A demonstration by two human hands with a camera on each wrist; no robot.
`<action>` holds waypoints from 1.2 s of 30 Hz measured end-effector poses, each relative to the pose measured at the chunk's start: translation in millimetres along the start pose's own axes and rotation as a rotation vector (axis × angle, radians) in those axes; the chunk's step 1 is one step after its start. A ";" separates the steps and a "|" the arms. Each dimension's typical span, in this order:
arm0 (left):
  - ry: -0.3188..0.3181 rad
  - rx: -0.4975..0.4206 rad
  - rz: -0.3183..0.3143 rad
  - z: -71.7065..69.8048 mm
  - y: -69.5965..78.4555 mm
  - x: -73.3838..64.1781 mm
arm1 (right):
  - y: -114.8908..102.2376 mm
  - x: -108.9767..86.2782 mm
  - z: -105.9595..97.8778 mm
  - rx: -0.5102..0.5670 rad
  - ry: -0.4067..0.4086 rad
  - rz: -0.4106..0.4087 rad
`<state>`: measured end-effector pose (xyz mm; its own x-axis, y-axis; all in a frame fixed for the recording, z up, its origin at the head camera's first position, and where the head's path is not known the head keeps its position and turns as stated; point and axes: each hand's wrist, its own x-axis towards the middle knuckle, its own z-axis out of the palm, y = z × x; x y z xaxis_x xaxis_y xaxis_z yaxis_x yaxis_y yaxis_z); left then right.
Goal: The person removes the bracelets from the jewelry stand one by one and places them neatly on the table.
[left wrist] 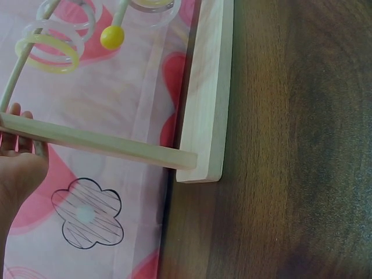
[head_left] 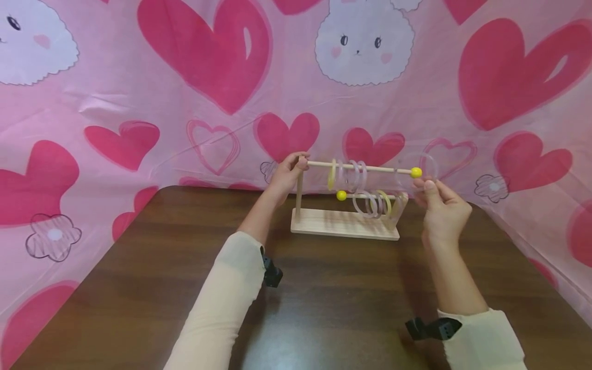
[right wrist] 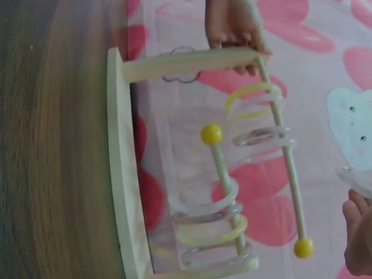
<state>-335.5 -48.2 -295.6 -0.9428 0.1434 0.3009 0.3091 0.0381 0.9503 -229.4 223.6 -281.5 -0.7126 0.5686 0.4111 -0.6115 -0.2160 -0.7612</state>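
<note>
A wooden stand [head_left: 342,226] carries two rods at different heights, each tipped with a yellow ball. My left hand [head_left: 287,179] holds the top of its taller post [left wrist: 99,142], where the upper rod [right wrist: 293,189] begins. Along that rod hang a yellow ring [head_left: 331,176] and several clear rings [head_left: 355,176]. Clear and yellow rings also hang on the lower rod [right wrist: 220,165]. Between thumb and fingers, my right hand [head_left: 446,213] pinches a clear ring [right wrist: 356,179] close to the yellow ball [head_left: 416,172] at the upper rod's free end. In the right wrist view, this ring is apart from the rod.
The stand's base rests near the far edge of a dark brown wooden table [head_left: 324,298]. Close behind the table hangs a pink cloth [head_left: 194,97] with hearts and rabbit faces. Dark straps with small devices [head_left: 273,272] sit on both sleeves.
</note>
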 end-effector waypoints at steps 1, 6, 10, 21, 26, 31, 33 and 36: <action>0.001 -0.001 -0.001 0.2 0.0 0.1 | -1.6 -1.6 0.5 0.018 -0.011 0.009; 0.005 -0.004 -0.009 0.8 0.8 -0.3 | -9.2 -8.6 5.3 0.088 -0.063 0.077; 0.003 -0.005 -0.010 0.6 0.8 -0.6 | -12.8 -14.5 10.0 0.099 -0.077 0.119; 0.005 -0.013 0.008 1.0 0.1 0.4 | -17.3 -29.7 18.7 0.033 -0.154 0.123; 0.006 -0.019 0.008 1.4 0.8 -0.2 | -15.5 -33.9 20.0 0.019 -0.202 0.107; 0.007 -0.034 0.005 1.3 -0.1 0.3 | -14.3 -38.4 21.6 0.007 -0.224 0.135; 0.005 -0.040 0.009 1.3 -0.5 0.5 | -13.7 -40.3 21.8 -0.006 -0.232 0.150; 0.003 -0.043 0.010 1.4 -0.5 0.3 | -12.2 -43.3 22.3 -0.028 -0.251 0.179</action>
<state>-335.8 -46.9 -296.1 -0.9401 0.1405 0.3107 0.3131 -0.0055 0.9497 -198.7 183.9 -278.7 -0.8731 0.3089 0.3773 -0.4610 -0.2711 -0.8450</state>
